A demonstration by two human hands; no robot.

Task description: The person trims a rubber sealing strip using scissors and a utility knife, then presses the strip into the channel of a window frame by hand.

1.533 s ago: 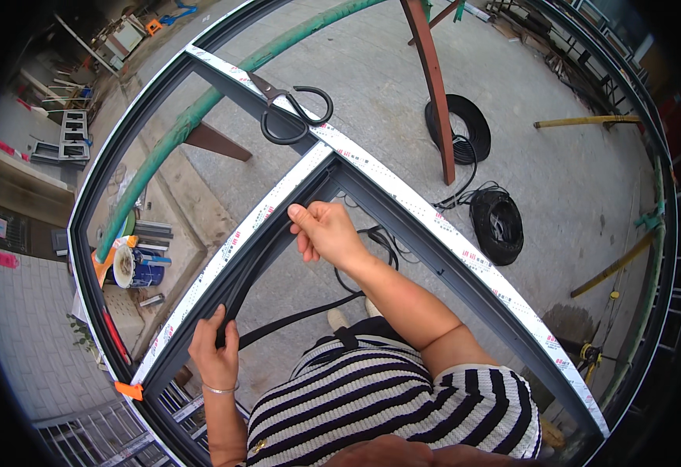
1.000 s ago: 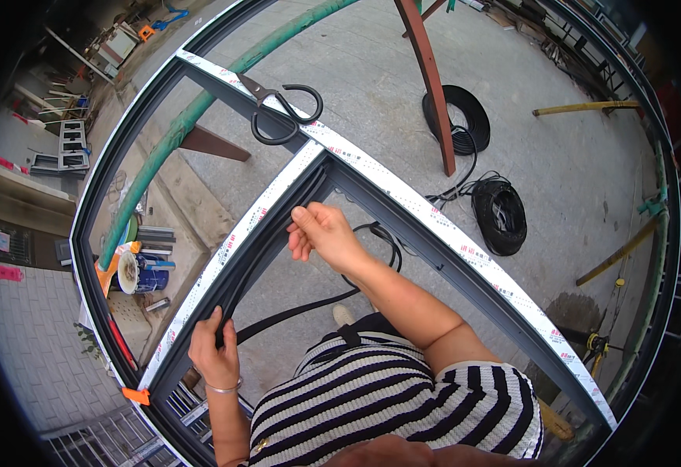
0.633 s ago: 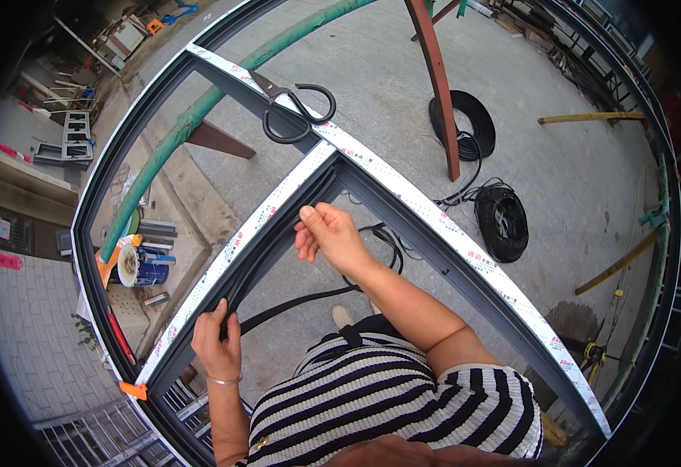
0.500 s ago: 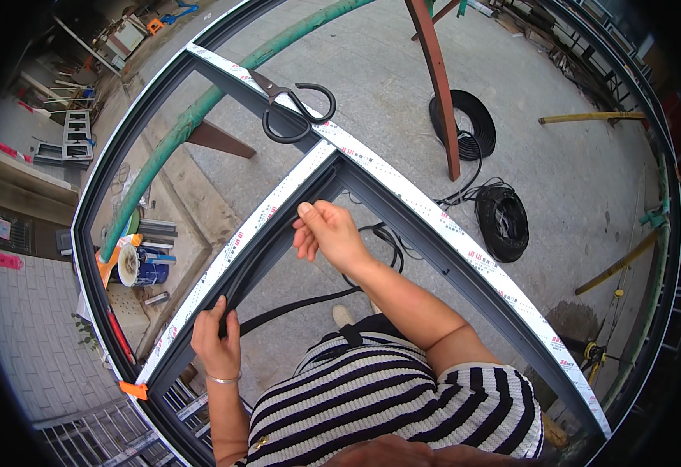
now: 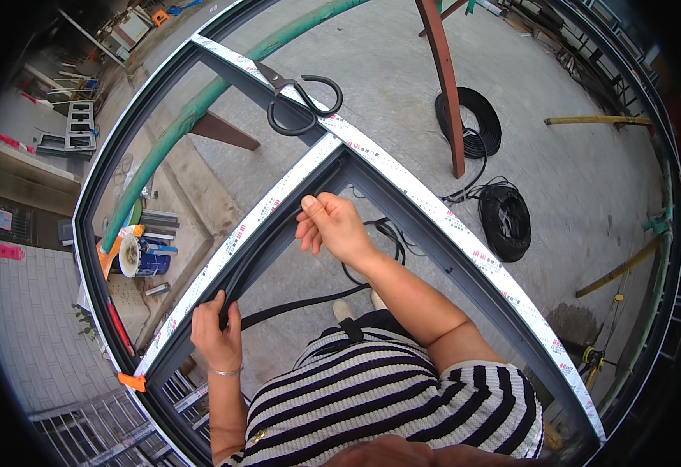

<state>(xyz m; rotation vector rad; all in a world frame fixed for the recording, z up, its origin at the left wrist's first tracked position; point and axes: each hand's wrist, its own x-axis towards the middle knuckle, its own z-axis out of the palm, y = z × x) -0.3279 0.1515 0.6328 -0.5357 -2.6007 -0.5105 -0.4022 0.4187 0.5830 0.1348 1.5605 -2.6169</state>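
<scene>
A long black rubber strip (image 5: 301, 301) runs along the inner groove of a dark window frame (image 5: 402, 183), whose faces carry white printed film. My left hand (image 5: 217, 333) pinches the strip low on the slanted left bar, thumb and fingers around it. Further up the same bar, my right hand (image 5: 332, 226) has its thumb against the groove and its fingers curled; the strip passes under the thumb. Between my hands the strip bows slightly away from the bar. Its loose part trails past my waist into loops below the frame. Black-handled scissors (image 5: 280, 81) lie across the upper crossbar.
A green-wrapped bar (image 5: 157, 163) and brown-red legs (image 5: 443, 86) stand beneath the frame. Two black coils, one ring-shaped (image 5: 490, 128) and one bundled (image 5: 490, 222), lie on the floor. A blue bucket (image 5: 152, 260) sits at left, near an orange clip (image 5: 131, 382) on the frame's edge.
The view has shifted slightly. My right hand has moved a little up along the bar; my left hand keeps its hold on the strip.
</scene>
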